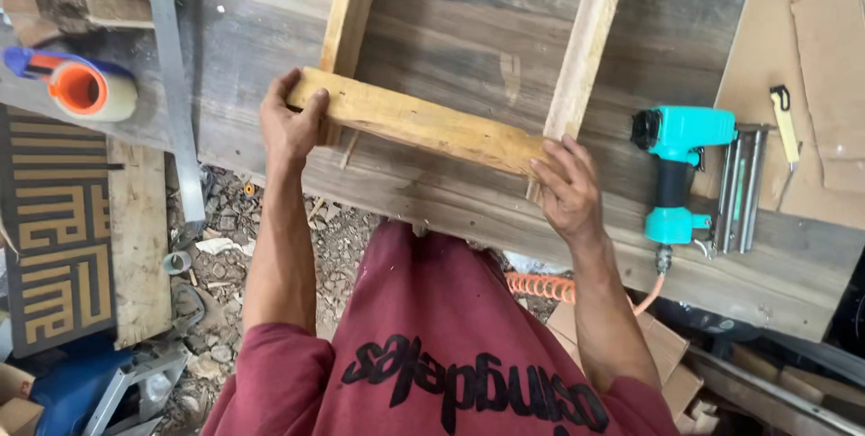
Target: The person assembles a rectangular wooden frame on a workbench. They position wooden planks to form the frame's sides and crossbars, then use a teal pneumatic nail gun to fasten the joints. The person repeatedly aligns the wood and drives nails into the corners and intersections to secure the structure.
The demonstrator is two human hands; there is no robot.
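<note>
While a short wooden crosspiece (419, 121) lies across two long slats (584, 44) on the desk (468, 211), its long axis running left to right, the left hand (290, 121) grips one end and the right hand (566, 186) the other; a teal nail gun (676, 170) rests just right

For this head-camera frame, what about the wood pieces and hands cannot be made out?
- Far ends of the two upright slats: cut off by the top edge.
- How the cross piece meets the slats: covered by the left hand and right hand.
- Nail gun hose end: hidden under the workbench.
</note>
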